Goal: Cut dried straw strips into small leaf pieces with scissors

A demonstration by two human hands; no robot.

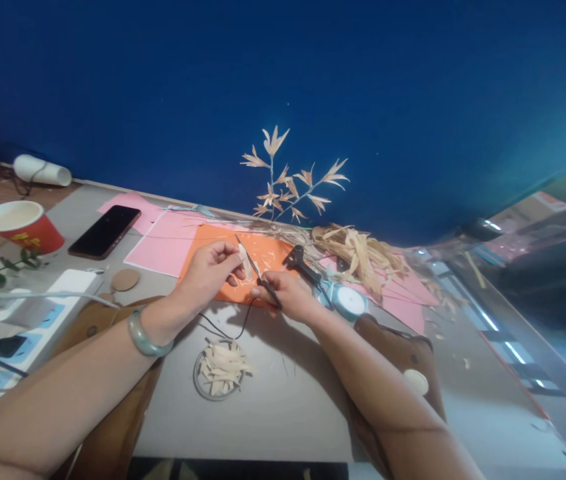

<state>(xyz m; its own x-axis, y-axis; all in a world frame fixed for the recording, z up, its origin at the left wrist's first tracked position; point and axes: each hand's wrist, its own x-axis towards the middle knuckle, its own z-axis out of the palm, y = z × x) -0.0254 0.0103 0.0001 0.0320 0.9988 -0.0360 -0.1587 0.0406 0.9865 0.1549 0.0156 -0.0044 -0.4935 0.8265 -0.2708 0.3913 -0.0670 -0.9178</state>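
My left hand pinches a small pale strip, which looks like dried husk, over the orange paper. My right hand grips a pair of scissors by the dark handles. The blades point up and left and lie right beside the strip; whether they touch it I cannot tell. Small pale clippings are scattered on the orange paper below. Nearer to me, a round dish holds a heap of cut pale strips.
A branch of dried-husk flowers stands against the blue wall. Right of my hands lie a black glue-gun-like tool, a tape roll and dried husks. Leftward are a phone, a red paper cup and a power strip.
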